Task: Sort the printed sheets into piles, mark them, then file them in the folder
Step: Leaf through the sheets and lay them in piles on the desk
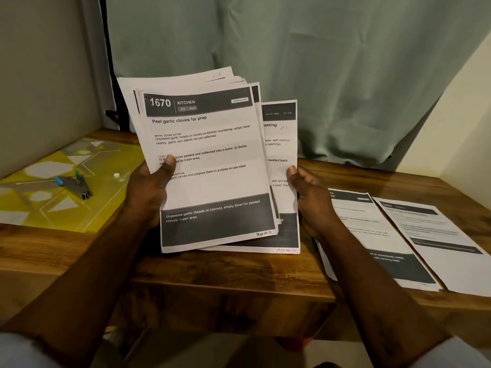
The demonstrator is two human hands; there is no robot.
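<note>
I hold a fanned stack of printed sheets [210, 181] upright above the wooden table [225, 269]. Its front page reads "1670 KITCHEN, Peel garlic cloves for prep". My left hand [150, 189] grips the stack's left edge, thumb on the front page. My right hand [309, 197] pinches the right edge of a sheet [281, 155] that sticks out behind the front one. Two piles of sheets lie flat on the table to the right: a nearer pile [372, 235] and a single-looking sheet [438, 243] beside it.
A yellow patterned folder [61, 187] lies flat at the table's left, with a blue-and-grey hole punch [74, 183] and a small white cap [116, 175] on it. A green curtain [292, 62] hangs behind the table. The table's front edge is near my forearms.
</note>
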